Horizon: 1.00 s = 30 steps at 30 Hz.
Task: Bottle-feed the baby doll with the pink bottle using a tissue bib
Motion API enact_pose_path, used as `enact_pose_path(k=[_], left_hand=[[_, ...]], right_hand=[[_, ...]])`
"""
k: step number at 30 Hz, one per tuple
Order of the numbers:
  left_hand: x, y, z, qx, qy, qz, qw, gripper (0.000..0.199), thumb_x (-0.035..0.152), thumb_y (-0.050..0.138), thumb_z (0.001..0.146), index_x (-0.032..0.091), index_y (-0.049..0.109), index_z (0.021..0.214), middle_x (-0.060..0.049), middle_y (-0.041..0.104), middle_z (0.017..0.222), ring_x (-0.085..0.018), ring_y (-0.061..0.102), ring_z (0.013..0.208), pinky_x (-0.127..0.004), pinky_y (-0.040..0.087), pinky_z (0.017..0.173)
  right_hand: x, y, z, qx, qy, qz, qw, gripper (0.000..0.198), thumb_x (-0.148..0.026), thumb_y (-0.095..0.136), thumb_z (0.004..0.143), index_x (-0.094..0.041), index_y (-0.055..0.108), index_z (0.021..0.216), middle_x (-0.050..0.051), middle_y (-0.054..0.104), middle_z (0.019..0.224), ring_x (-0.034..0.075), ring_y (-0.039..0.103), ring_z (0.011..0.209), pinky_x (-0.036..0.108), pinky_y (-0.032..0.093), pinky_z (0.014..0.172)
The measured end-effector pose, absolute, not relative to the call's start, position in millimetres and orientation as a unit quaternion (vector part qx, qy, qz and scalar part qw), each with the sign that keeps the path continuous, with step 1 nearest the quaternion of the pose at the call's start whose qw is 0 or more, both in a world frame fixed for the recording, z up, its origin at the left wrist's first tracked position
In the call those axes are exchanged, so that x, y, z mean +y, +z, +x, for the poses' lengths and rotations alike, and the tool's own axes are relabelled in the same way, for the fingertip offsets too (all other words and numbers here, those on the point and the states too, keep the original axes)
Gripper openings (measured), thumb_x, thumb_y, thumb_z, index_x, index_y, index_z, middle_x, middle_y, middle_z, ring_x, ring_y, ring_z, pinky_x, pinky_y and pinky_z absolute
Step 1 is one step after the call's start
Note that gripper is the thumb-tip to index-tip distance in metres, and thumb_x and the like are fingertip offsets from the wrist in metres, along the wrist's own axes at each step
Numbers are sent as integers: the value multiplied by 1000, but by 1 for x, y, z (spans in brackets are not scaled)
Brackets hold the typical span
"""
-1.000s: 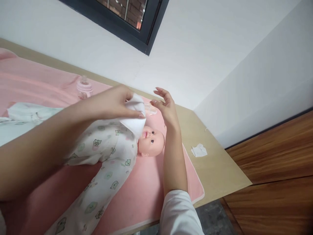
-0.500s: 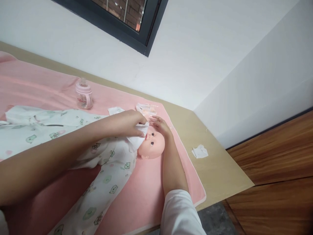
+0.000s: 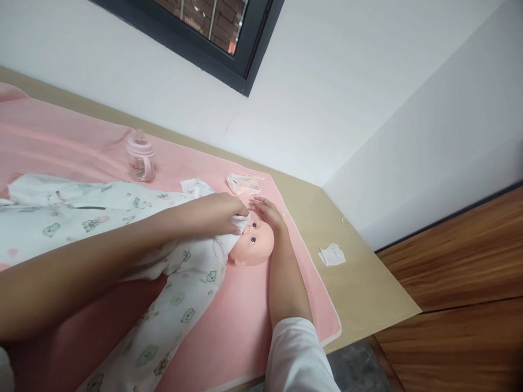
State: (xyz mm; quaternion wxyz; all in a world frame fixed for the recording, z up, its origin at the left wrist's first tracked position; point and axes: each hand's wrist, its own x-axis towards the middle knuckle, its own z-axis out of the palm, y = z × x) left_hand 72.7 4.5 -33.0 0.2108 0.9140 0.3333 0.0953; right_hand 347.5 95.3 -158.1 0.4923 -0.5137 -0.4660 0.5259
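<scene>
A baby doll (image 3: 257, 247) lies on its back in a white printed outfit (image 3: 180, 272), its head toward the right. My left hand (image 3: 229, 212) reaches across the outfit and pinches a white tissue (image 3: 241, 222) against the doll's mouth and chin. Behind the top of the head curves my right arm, and my right hand (image 3: 267, 211) rests along the far side of the head with its fingers stretched out. Part of the doll's lower face is covered by the tissue and my left hand.
Under the doll is a pink mat (image 3: 241, 321) on a wooden table (image 3: 368, 288). A pink-lidded baby bottle (image 3: 140, 158) stands at the back left. Beyond my hands lies a clear plastic packet (image 3: 244, 183). Another white tissue (image 3: 332, 254) is at the right.
My left hand has shifted slightly down over the doll's chin, with the tissue bunched closer in its fingers. My right hand stays beside the head.
</scene>
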Motion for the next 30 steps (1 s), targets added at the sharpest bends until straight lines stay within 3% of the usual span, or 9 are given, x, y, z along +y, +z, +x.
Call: enact_pose_path(k=[16, 30], left_hand=[[10, -32, 70, 357, 128, 910, 166, 31, 17, 62, 72, 20, 35, 58, 1, 43, 53, -16, 40, 50, -30, 22, 55], [13, -32, 68, 363, 120, 913, 140, 26, 13, 54, 78, 20, 35, 63, 0, 43, 58, -17, 38, 54, -30, 20, 54]], right_hand=[[101, -167, 357, -471, 531, -493, 504, 27, -24, 74, 78, -19, 65, 103, 5, 76, 100, 16, 73, 90, 37, 50, 108], [98, -165, 355, -467, 525, -502, 505, 28, -21, 74, 75, -20, 66, 102, 4, 76, 99, 15, 73, 91, 36, 50, 110]])
